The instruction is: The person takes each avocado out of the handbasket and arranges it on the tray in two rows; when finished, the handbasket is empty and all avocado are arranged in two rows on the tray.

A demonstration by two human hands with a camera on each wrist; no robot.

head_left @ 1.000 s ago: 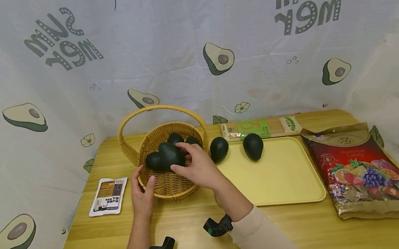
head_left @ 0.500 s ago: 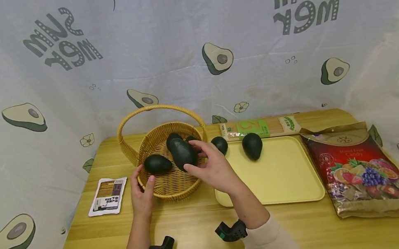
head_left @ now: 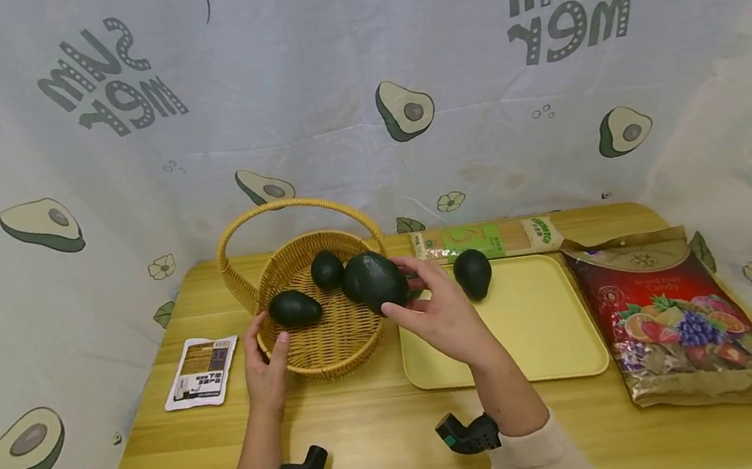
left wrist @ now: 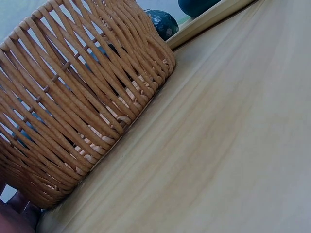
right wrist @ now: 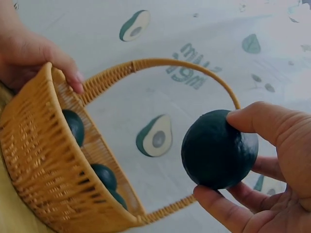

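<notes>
A: What surrounds the woven yellow wicker basket [head_left: 312, 317] with the arched handle?

B: It stands on a pale wooden table [head_left: 375, 454]. Right of the basket, just beside it, lies a flat pale-yellow plastic tray [head_left: 542, 323]. Farther right of the basket lies a dark red foil bag of fruit candy [head_left: 675, 315]; behind the tray lies a long green-labelled packet of noodles [head_left: 489, 238]. Left of the basket lies a small white sachet [head_left: 201, 371].

A: And the hands?

B: The right hand [head_left: 443, 312] holds a dark green avocado [head_left: 376, 281] above the basket's right rim, thumb curled over one side and fingertips [right wrist: 221, 206] cupping the other, so the fruit sits pinched between them. The left hand [head_left: 266, 369] rests on the basket's near left rim, thumb and fingers hooked over the weave.

A: What is inside the containers?

B: Two more dark avocados show in the basket, one [head_left: 294, 308] at its left and one [head_left: 327, 269] at its back. A single dark avocado [head_left: 473, 273] stands on the tray, near its far left corner.
</notes>
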